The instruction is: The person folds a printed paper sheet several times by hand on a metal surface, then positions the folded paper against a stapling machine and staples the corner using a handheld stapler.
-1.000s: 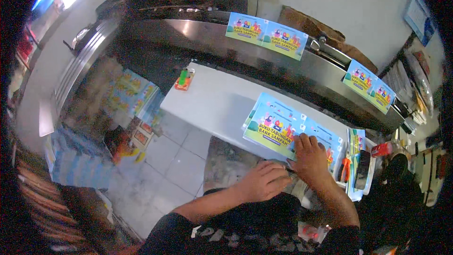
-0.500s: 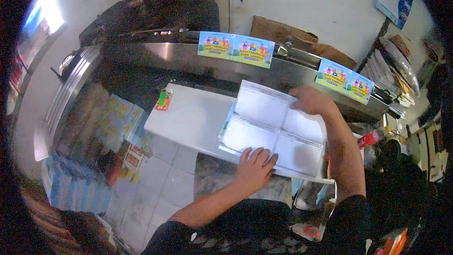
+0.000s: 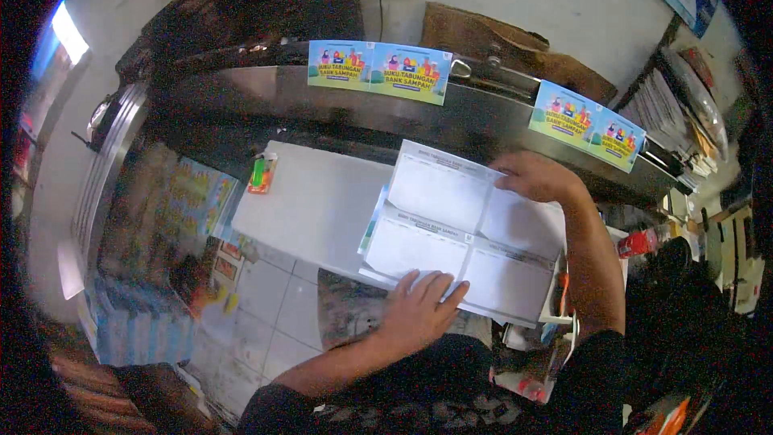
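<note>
white sheets (image 3: 471,229) now top the covers (image 3: 374,222) at the surface's (image 3: 314,201) right end, insides facing us. our left hand (image 3: 420,308) lies unclenched on their near edge; our right hand (image 3: 541,178) curls at the far edge, its grip we cannot tell.

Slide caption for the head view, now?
Left hand at the near edge, right hand at the far edge of a printed white sheet.

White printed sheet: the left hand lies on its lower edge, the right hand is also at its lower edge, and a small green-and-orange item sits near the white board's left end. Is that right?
Not quite: the right hand is at the upper edge of the white printed sheet, toward its right corner, as the head view shows. The rest stands.
</note>
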A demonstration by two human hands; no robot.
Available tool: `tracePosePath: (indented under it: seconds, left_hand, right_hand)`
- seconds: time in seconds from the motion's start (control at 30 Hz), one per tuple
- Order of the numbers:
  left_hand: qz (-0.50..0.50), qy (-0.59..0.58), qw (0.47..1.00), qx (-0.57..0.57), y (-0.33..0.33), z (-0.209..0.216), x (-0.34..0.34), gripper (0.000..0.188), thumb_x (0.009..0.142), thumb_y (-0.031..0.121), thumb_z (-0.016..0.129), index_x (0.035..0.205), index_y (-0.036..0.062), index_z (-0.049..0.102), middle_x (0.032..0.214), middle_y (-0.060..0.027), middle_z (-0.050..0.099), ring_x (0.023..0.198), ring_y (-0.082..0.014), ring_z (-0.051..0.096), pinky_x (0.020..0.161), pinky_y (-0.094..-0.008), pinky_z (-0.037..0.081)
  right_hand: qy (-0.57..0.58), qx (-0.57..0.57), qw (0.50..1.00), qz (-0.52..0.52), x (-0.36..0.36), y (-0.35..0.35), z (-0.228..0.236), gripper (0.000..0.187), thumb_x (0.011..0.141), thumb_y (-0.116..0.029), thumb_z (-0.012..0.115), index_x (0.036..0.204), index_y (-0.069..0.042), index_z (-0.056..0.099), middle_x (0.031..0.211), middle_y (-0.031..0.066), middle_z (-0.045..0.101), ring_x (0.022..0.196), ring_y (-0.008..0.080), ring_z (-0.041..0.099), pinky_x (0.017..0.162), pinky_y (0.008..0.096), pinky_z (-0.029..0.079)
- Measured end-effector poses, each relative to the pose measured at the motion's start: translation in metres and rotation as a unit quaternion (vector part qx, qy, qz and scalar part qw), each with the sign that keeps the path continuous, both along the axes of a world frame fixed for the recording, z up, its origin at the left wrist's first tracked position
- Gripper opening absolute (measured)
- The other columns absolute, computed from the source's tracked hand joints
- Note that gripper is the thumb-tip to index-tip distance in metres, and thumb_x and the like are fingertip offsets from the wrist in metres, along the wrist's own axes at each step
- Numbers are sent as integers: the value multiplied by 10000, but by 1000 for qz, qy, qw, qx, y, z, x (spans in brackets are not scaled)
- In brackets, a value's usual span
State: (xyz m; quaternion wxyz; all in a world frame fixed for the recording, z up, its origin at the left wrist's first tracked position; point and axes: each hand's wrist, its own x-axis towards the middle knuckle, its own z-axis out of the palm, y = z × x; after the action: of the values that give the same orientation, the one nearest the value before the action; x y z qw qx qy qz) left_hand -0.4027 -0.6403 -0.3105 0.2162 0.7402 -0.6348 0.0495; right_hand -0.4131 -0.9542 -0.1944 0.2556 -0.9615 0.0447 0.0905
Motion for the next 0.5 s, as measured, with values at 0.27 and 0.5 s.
tracePosePath:
  seconds: [0.27, 0.5]
  left_hand:
    - [-10, 24, 999, -36, -68, 10, -108, 509, 820, 266, 602, 1290, 87, 523, 1241, -115, 502, 1196, -252, 470, 995, -488, 363]
    - [-31, 85, 986, -144, -146, -14, -241, 421, 904, 292, 540, 1305, 165, 519, 1436, -151, 380, 1284, -316, 424, 1017, -549, 331]
  right_hand:
    - [-27, -109, 991, -75, -132, -32, 42, 331, 843, -246, 633, 1097, -34, 640, 1064, 205, 641, 987, 383, 606, 845, 422, 483]
    - [69, -155, 978, -118, -264, -95, 65, 330, 832, -215, 626, 1113, -44, 624, 1117, 222, 621, 1024, 404, 591, 875, 472, 480]
